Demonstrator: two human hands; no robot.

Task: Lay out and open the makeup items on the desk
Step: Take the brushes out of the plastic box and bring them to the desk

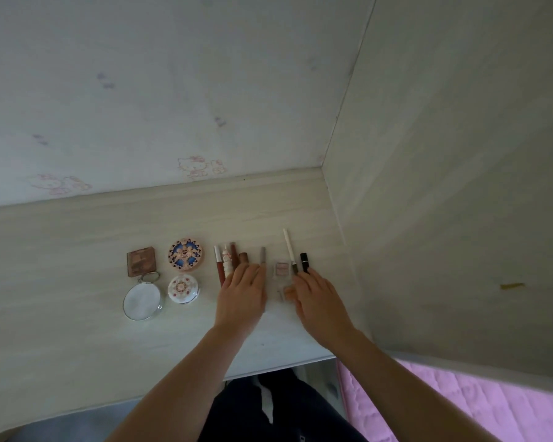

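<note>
Makeup lies in a row on the pale wood desk [77, 237]. From the left: a brown square palette [141, 261], a round patterned compact [186, 254], a round mirror [142, 300] and a white floral compact [183, 289]. Several lip tubes [227, 260] and a grey stick [262, 255] lie under the fingertips of my left hand [241, 296], which rests flat with straight fingers. Right of it are a small pink square pot [281, 269], a white pencil [289, 250] and a black lipstick [305, 262]. My right hand [316, 303] lies flat, fingers touching the pencil and lipstick ends.
A wall with cartoon cat stickers [195, 167] rises behind the desk. A pale side panel [444, 218] closes off the right. A pink quilted mattress [460, 406] lies at the lower right. My dark-clothed legs [268, 409] show below the desk's front edge.
</note>
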